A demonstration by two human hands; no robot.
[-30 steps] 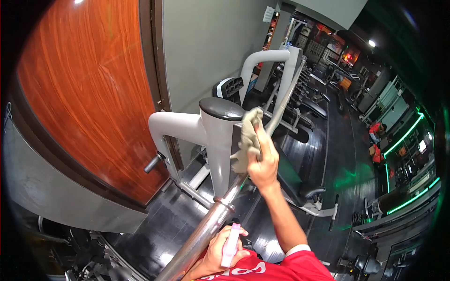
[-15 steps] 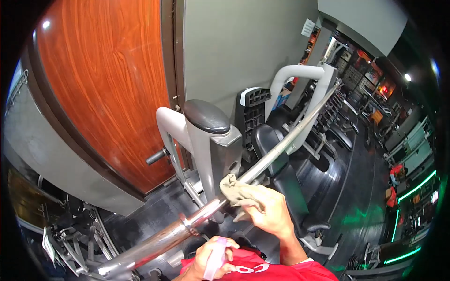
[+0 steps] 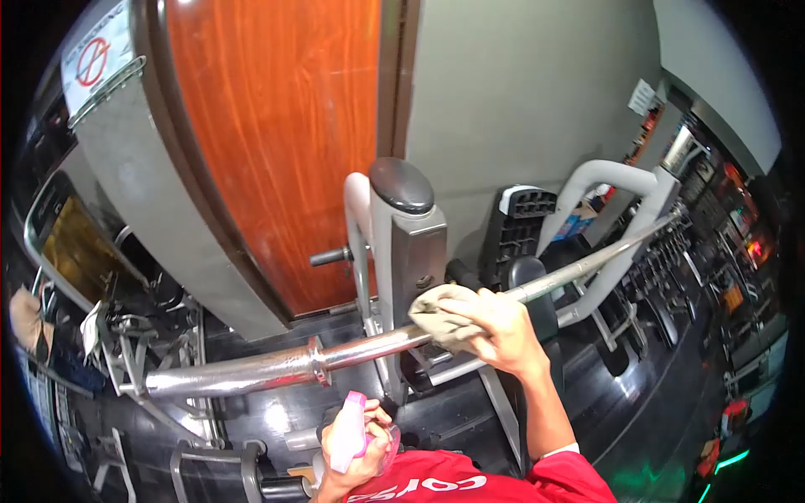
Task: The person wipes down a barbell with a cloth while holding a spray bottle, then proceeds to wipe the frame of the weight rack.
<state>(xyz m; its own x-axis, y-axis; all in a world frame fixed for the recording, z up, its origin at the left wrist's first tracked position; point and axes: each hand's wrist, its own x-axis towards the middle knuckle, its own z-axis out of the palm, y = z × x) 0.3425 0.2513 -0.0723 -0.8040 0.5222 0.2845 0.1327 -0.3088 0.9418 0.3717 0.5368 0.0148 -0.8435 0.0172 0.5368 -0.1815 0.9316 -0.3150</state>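
A long metal barbell (image 3: 377, 348) runs across the front, its thick shiny sleeve at the left and its shaft reaching to the upper right. My right hand (image 3: 503, 331) is closed round a grey-beige cloth (image 3: 449, 317), which it presses onto the shaft just right of the collar (image 3: 317, 360). Below the bar, close to my body, my left hand (image 3: 379, 432) grips a spray bottle (image 3: 352, 426) with a pink and white head. My fingers hide much of the bottle.
Behind the bar stands a grey weight machine (image 3: 411, 268) with a black pad, before a wooden door (image 3: 277, 151). Other machines stand at lower left, near a person (image 3: 33, 323). A dumbbell rack (image 3: 658, 272) lines the right side.
The view has swung left, so the bar lies more level and a no-smoking sign shows. My right hand and cloth are somewhat farther from the collar along the shaft. Both holds continue.
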